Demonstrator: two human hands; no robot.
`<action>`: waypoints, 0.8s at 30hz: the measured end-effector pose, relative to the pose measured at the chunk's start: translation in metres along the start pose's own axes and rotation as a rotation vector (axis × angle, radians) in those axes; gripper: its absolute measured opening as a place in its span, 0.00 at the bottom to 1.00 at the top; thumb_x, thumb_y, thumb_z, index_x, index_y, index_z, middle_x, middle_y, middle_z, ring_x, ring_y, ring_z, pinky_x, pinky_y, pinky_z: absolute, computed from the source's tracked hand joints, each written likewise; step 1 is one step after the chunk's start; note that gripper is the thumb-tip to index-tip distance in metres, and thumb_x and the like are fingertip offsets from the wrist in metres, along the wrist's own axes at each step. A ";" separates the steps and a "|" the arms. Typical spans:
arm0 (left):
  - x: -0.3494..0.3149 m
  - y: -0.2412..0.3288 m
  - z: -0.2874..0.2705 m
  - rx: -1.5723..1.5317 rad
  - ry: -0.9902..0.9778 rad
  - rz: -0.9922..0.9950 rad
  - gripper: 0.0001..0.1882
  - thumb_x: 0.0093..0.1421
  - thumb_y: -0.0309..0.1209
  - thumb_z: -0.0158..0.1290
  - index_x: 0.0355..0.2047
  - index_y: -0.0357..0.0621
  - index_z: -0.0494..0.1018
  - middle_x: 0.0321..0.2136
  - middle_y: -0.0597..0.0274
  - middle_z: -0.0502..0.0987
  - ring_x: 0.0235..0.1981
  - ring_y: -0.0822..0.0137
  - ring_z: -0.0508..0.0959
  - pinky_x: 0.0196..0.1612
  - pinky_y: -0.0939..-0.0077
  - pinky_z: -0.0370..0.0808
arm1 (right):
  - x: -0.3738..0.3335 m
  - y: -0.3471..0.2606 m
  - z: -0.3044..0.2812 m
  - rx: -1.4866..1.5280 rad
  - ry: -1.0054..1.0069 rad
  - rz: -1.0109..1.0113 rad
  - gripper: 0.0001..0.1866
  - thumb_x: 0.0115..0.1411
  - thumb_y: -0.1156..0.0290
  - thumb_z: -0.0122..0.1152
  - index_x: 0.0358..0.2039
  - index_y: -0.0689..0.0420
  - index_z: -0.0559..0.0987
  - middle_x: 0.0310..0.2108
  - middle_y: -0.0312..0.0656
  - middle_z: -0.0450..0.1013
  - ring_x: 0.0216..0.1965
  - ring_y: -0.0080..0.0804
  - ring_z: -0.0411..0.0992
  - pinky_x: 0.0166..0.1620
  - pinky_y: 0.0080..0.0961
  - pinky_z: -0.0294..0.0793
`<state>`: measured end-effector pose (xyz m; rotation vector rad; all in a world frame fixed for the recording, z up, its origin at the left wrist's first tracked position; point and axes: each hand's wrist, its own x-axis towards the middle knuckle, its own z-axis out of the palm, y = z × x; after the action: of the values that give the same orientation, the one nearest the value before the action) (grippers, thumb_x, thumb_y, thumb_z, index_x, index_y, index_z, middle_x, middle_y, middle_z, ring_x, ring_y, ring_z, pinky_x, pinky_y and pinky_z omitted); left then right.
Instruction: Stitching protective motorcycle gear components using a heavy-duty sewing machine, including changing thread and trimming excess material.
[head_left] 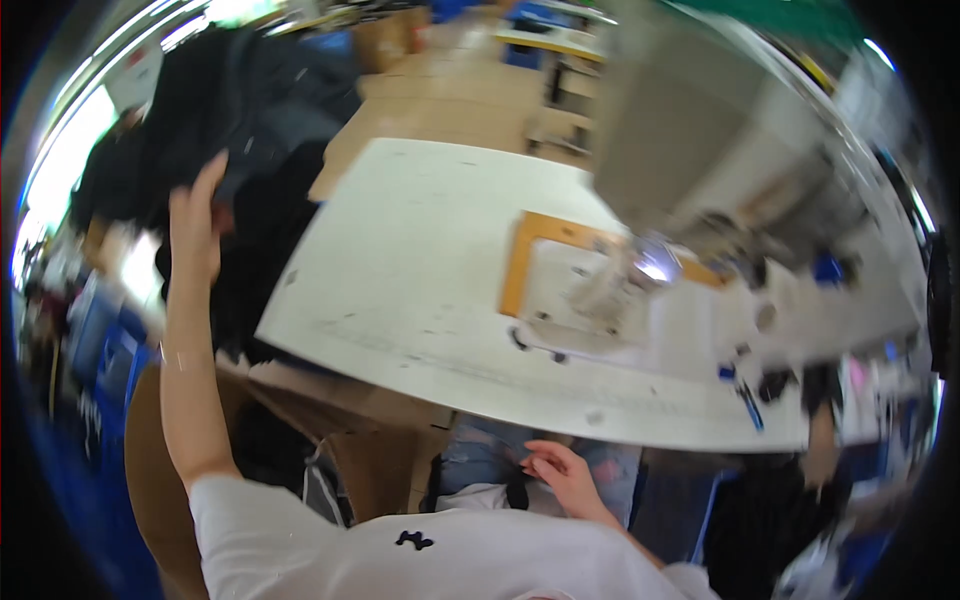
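My left arm stretches out to the far left. My left hand (198, 220) is at the near side of a large pile of black cloth (255, 105), with its fingers apart and slightly blurred. Whether it touches the cloth I cannot tell. My right hand (562, 474) is low over my lap, just below the table's near edge. Its fingers are loosely bent and apart, with nothing visible in them. On the white table (400, 240) stands a grey sewing machine (690, 130) with a lit lamp at its needle area. An orange-brown frame (518, 265) borders the plate under it.
An open cardboard box (370, 465) with dark contents stands below the table's left edge. A small blue tool (750, 408) lies at the near right of the tabletop. Beyond are a tiled floor (450, 100) and another table (550, 42).
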<state>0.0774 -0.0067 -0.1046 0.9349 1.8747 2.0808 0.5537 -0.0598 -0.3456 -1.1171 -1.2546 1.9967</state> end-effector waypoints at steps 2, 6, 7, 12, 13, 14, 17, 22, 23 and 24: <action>-0.065 -0.041 0.057 -0.061 -0.145 -0.090 0.18 0.58 0.40 0.58 0.40 0.39 0.72 0.22 0.67 0.73 0.13 0.78 0.67 0.14 0.85 0.64 | -0.008 0.007 -0.012 -0.011 0.023 -0.052 0.15 0.66 0.74 0.51 0.52 0.60 0.73 0.40 0.41 0.75 0.43 0.24 0.73 0.49 0.21 0.72; -0.157 -0.159 0.093 -0.093 -0.373 -0.489 0.22 0.60 0.41 0.59 0.46 0.37 0.69 0.19 0.66 0.70 0.13 0.74 0.68 0.12 0.73 0.71 | -0.039 -0.005 -0.033 -0.081 0.130 -0.149 0.15 0.65 0.72 0.52 0.52 0.60 0.74 0.39 0.41 0.76 0.42 0.25 0.73 0.47 0.22 0.72; -0.175 -0.151 0.103 -0.158 -0.320 -0.707 0.19 0.59 0.41 0.59 0.43 0.40 0.70 0.19 0.68 0.69 0.15 0.75 0.68 0.12 0.75 0.68 | -0.052 -0.015 -0.043 -0.201 0.135 -0.175 0.15 0.65 0.72 0.52 0.51 0.59 0.74 0.39 0.40 0.76 0.42 0.25 0.74 0.46 0.23 0.72; -0.154 -0.174 0.092 -0.265 -0.390 -0.821 0.12 0.61 0.42 0.57 0.27 0.50 0.73 0.16 0.74 0.69 0.13 0.81 0.65 0.13 0.86 0.60 | -0.147 -0.052 -0.153 -0.355 0.953 -0.446 0.11 0.61 0.74 0.55 0.43 0.60 0.79 0.34 0.40 0.78 0.35 0.23 0.76 0.42 0.21 0.75; -0.154 -0.173 0.092 -0.248 -0.405 -0.811 0.13 0.62 0.43 0.57 0.26 0.51 0.72 0.14 0.73 0.69 0.12 0.81 0.64 0.13 0.86 0.59 | -0.168 -0.068 -0.182 -0.573 1.122 -0.497 0.11 0.60 0.77 0.54 0.42 0.61 0.79 0.34 0.40 0.78 0.34 0.24 0.76 0.41 0.20 0.74; -0.155 -0.169 0.098 -0.238 -0.427 -0.804 0.14 0.62 0.43 0.56 0.24 0.52 0.71 0.13 0.73 0.68 0.10 0.81 0.64 0.12 0.85 0.59 | -0.186 -0.068 -0.218 -0.498 1.296 -0.613 0.11 0.58 0.79 0.53 0.41 0.61 0.79 0.32 0.40 0.78 0.34 0.24 0.76 0.40 0.21 0.74; -0.169 -0.146 0.111 -0.114 -0.515 -0.895 0.18 0.64 0.45 0.53 0.22 0.48 0.69 0.11 0.70 0.68 0.13 0.73 0.74 0.10 0.85 0.60 | -0.231 -0.096 -0.303 -0.831 1.668 -0.454 0.11 0.59 0.76 0.53 0.41 0.59 0.80 0.33 0.46 0.78 0.35 0.33 0.77 0.40 0.25 0.74; -0.170 -0.152 0.094 0.207 -0.862 -0.749 0.30 0.65 0.53 0.47 0.19 0.36 0.69 0.07 0.61 0.68 0.09 0.62 0.75 0.06 0.82 0.61 | -0.152 -0.108 -0.421 -1.538 1.753 -0.286 0.20 0.56 0.65 0.62 0.50 0.49 0.77 0.48 0.45 0.74 0.43 0.44 0.75 0.46 0.38 0.75; -0.173 -0.152 0.090 0.404 -0.897 -0.666 0.31 0.66 0.52 0.45 0.19 0.34 0.69 0.07 0.60 0.68 0.09 0.61 0.76 0.06 0.81 0.61 | -0.136 -0.108 -0.436 -1.531 1.740 -0.315 0.20 0.56 0.65 0.62 0.50 0.49 0.77 0.48 0.45 0.74 0.43 0.44 0.75 0.46 0.38 0.75; -0.177 -0.150 0.087 0.599 -0.921 -0.580 0.32 0.67 0.52 0.44 0.20 0.33 0.69 0.07 0.58 0.69 0.10 0.61 0.77 0.06 0.81 0.62 | -0.122 -0.111 -0.449 -1.594 1.754 -0.124 0.19 0.57 0.62 0.61 0.50 0.46 0.77 0.50 0.44 0.73 0.43 0.46 0.75 0.47 0.41 0.75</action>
<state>0.2245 -0.0011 -0.3037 1.0224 1.8679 0.5717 1.0012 0.1044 -0.3035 -2.2475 -1.3274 -0.8632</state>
